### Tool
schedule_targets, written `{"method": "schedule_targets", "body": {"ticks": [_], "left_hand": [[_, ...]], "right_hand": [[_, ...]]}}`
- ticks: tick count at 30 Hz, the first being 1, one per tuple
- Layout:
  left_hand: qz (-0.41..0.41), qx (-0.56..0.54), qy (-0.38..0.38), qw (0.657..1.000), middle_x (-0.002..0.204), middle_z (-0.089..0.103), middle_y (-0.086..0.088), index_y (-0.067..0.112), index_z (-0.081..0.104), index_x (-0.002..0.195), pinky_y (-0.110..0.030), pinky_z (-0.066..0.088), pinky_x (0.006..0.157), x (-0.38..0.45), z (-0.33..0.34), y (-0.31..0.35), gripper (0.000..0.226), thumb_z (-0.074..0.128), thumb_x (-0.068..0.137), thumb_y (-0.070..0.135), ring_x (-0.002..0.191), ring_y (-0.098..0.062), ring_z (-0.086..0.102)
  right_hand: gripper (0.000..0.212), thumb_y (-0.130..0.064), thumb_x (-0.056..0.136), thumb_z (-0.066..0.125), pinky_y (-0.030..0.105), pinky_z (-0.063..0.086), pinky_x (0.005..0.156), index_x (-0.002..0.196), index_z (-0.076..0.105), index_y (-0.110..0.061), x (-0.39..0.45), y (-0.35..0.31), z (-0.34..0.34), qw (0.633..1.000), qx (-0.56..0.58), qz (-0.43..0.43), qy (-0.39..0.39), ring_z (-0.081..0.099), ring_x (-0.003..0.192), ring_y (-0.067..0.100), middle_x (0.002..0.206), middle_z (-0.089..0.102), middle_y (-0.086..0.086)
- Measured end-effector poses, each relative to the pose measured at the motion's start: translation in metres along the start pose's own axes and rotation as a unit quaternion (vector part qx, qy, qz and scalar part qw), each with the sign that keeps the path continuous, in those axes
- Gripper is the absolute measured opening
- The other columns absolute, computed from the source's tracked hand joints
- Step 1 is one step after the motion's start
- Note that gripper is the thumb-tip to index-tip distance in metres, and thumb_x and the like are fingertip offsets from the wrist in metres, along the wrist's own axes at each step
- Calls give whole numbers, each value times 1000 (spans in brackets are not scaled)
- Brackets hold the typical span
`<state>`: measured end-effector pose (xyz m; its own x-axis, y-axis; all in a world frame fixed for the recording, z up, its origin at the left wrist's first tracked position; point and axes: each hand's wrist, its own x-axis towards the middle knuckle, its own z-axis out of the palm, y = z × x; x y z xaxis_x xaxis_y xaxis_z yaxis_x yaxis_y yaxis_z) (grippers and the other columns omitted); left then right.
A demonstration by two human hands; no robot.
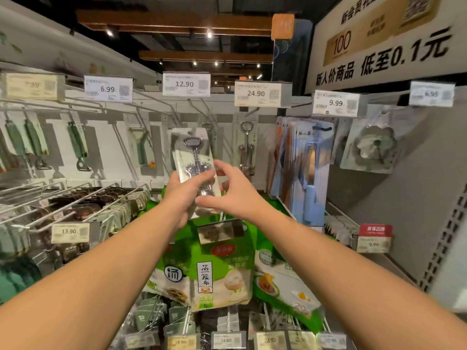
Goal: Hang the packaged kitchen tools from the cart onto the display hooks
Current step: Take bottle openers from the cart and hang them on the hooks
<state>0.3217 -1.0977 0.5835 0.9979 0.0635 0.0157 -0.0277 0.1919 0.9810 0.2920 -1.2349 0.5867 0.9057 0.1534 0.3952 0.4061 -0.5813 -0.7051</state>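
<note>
Head view, left hand (183, 189) gripping glossy flat corkscrew pack (194, 160) at its base, right hand (233, 190) fingers pinching its edge, chrome corkscrew under clear blister, bare wire hooks (199, 107) behind.

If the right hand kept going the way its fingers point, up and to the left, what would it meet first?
The right hand already touches the corkscrew pack held by the left hand, so it meets that first. Beyond lies the hook wall, though depth is unclear.

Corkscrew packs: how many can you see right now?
2. One corkscrew pack in the hands, raised before the display; one hanging corkscrew pack on the hook under the 24.90 price tag. More may hang hidden behind that one.
</note>
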Motion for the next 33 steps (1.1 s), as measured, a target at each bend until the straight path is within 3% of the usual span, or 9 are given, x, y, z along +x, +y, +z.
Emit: {"method": "schedule_targets", "body": {"ticks": [3, 6, 8, 10, 14, 16, 18, 23, 33], "left_hand": [[16, 49, -2, 999, 156, 51, -6, 44, 32, 158, -58, 62, 84, -1, -4, -2, 142, 101, 36, 64, 126, -37, 63], [22, 39, -23, 999, 133, 58, 0, 31, 35, 152, -43, 64, 68, -16, -5, 4, 95, 88, 77, 54, 111, -30, 65], [4, 33, -46, 998, 129, 61, 4, 29, 45, 143, -49, 58, 94, -20, -6, 5, 80, 76, 80, 68, 113, -27, 64], [3, 38, -52, 998, 156, 52, 2, 36, 49, 151, -55, 42, 115, -20, -8, 7, 85, 60, 81, 83, 138, -30, 54], [10, 22, -35, 999, 173, 24, -4, 29, 28, 165, -56, 19, 128, -21, -11, 6, 62, 34, 108, 54, 158, -28, 24], [6, 44, -9, 999, 161, 42, -13, 22, 43, 156, -51, 32, 118, -22, -15, 6, 50, 39, 109, 39, 146, -31, 40], [9, 59, 12, 998, 122, 59, -13, 14, 60, 126, -41, 47, 90, -23, -19, 7, 27, 51, 103, 27, 105, -26, 57], [17, 64, 23, 998, 88, 56, -8, 8, 58, 104, -21, 46, 37, -22, -30, 10, 3, 55, 103, 8, 61, -18, 53], [26, 82, 20, 996, 115, 69, -21, 11, 59, 109, -38, 58, 61, -29, -32, 10, 7, 60, 102, 12, 80, -29, 67]], "right_hand": [[117, -47, 72, 89, 35, 31, 118, 163, 21, -19, -11, -5, 5, 1000, -30, 5, 1, 36, 147, 19, 164, 32, 2], [115, -46, 73, 88, 37, 33, 119, 162, 22, -18, -17, -9, 7, 999, -40, 15, 11, 38, 147, 21, 163, 35, 3], [110, -40, 75, 88, 35, 38, 114, 162, 24, -19, -19, -12, 5, 999, -10, 31, 22, 43, 143, 22, 159, 43, 3], [107, -33, 76, 87, 33, 37, 110, 162, 24, -20, -19, -14, 3, 998, 22, 40, 32, 43, 143, 22, 159, 43, 2], [105, -25, 78, 81, 31, 35, 105, 163, 19, -22, -22, -13, 0, 996, 53, 46, 47, 34, 148, 22, 165, 30, 2], [106, -25, 77, 79, 30, 35, 102, 163, 17, -26, -25, -10, -2, 996, 45, 42, 72, 36, 145, 21, 163, 30, 1], [109, -26, 76, 80, 27, 35, 98, 163, 14, -28, -33, -5, -5, 995, -1, 34, 94, 41, 135, 18, 156, 31, -1], [112, -22, 75, 79, 8, 38, 73, 163, 10, -33, -53, 12, -17, 989, -57, -4, 138, 44, 101, 0, 136, 34, -9], [103, -20, 74, 81, 17, 27, 107, 158, 21, -23, -57, 17, -41, 969, -33, -30, 245, 32, 124, -3, 141, 35, -8]]}}
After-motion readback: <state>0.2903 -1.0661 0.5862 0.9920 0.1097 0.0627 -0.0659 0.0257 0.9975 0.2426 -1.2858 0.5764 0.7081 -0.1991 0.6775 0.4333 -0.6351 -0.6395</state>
